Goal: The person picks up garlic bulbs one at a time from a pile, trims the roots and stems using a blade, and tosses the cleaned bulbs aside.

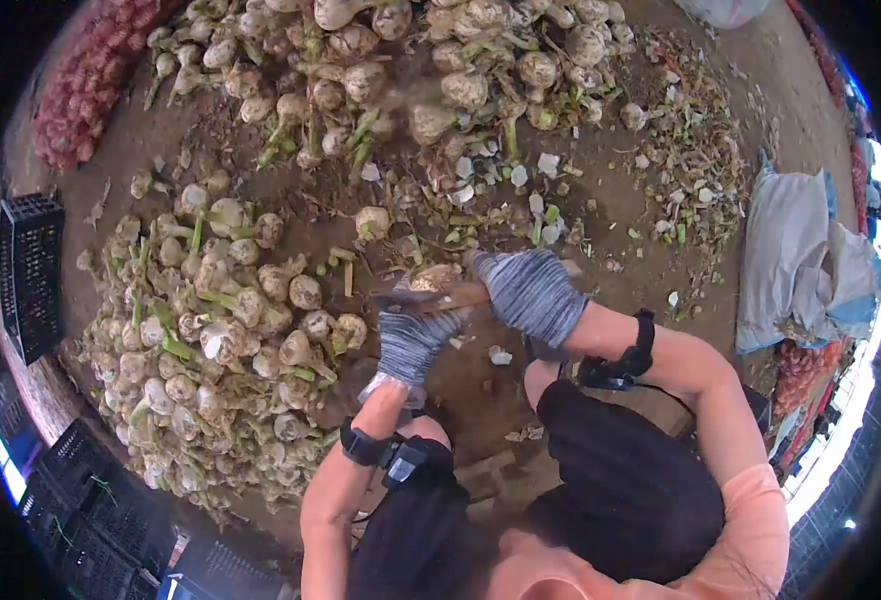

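My left hand (pixel 419 340), in a grey knitted glove, is closed around a garlic bulb (pixel 437 277) in front of my knees. My right hand (pixel 533 293), gloved the same way, grips the wooden handle (pixel 466 295) of a knife. Its dark blade (pixel 401 300) points left and lies across the near side of the bulb; the exact contact is blurred. Just beyond my hands a single garlic bulb (pixel 372 223) rests on the dirt floor. To the left spreads a big heap of garlic with stems (pixel 226 340).
More garlic (pixel 466 90) lies along the far side. Trimmings and dry skins (pixel 691 170) litter the floor at right, near white sacks (pixel 796 255). Black crates (pixel 31 270) stand at the left edge, below a red mesh bag (pixel 86 90) of bulbs.
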`<control>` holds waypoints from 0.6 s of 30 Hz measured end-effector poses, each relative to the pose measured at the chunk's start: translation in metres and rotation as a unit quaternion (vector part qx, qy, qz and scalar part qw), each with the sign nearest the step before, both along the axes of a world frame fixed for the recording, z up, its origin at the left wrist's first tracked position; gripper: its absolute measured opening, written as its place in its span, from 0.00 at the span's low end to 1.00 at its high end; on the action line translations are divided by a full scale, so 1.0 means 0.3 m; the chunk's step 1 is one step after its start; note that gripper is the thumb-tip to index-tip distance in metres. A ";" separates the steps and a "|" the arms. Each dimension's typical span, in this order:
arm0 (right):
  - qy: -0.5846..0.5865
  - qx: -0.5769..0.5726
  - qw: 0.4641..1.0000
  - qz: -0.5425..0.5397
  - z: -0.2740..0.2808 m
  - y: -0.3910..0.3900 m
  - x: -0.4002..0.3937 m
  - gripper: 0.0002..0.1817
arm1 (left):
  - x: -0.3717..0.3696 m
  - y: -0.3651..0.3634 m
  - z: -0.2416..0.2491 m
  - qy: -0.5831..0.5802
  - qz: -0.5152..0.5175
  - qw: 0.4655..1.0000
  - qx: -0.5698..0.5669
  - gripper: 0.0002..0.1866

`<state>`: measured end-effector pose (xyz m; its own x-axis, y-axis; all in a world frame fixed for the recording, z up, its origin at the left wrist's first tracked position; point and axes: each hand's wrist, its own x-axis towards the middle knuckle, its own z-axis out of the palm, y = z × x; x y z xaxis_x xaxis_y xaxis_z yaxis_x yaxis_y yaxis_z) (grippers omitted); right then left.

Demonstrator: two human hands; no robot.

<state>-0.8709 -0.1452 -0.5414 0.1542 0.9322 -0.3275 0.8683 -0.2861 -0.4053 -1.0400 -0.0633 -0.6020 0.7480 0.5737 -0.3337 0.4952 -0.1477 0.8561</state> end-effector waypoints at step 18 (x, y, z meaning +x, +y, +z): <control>0.198 -0.164 0.947 -0.191 -0.151 -0.049 0.106 0.29 | 0.006 0.083 0.059 -0.137 -0.071 0.982 -0.107 0.28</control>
<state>-0.8391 -0.1598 -0.5865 0.2648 0.6715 -0.6921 0.4745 -0.7155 -0.5127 -1.0384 -0.0386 -0.5843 0.8942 0.3950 -0.2109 0.2297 -0.0002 0.9733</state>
